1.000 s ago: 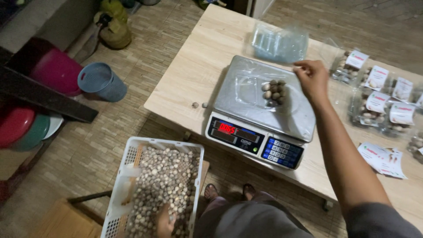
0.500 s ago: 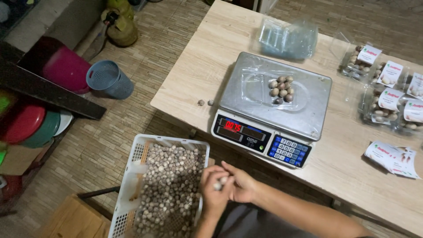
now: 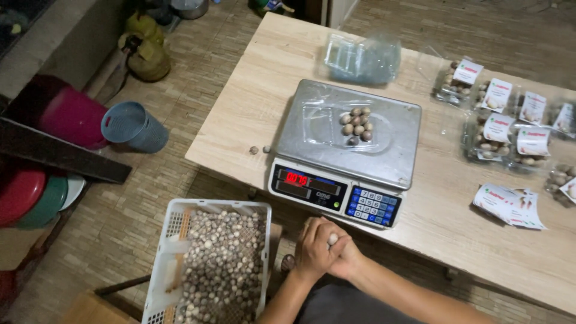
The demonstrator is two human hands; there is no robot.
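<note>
My left hand and my right hand are pressed together just below the table's front edge, fingers closed around a small pale round piece. To their left stands a white slotted basket full of similar brown and pale round pieces. Above them a digital scale carries a clear plastic tray holding several round pieces.
On the wooden table lie two loose pieces, a bag of empty clear trays, packed labelled trays and a stack of labels. A blue bucket and pink and red tubs stand on the floor at left.
My right hand left the scale's tray and came down to the table's front edge. My left hand rose from the basket, and both now meet around a round piece.
</note>
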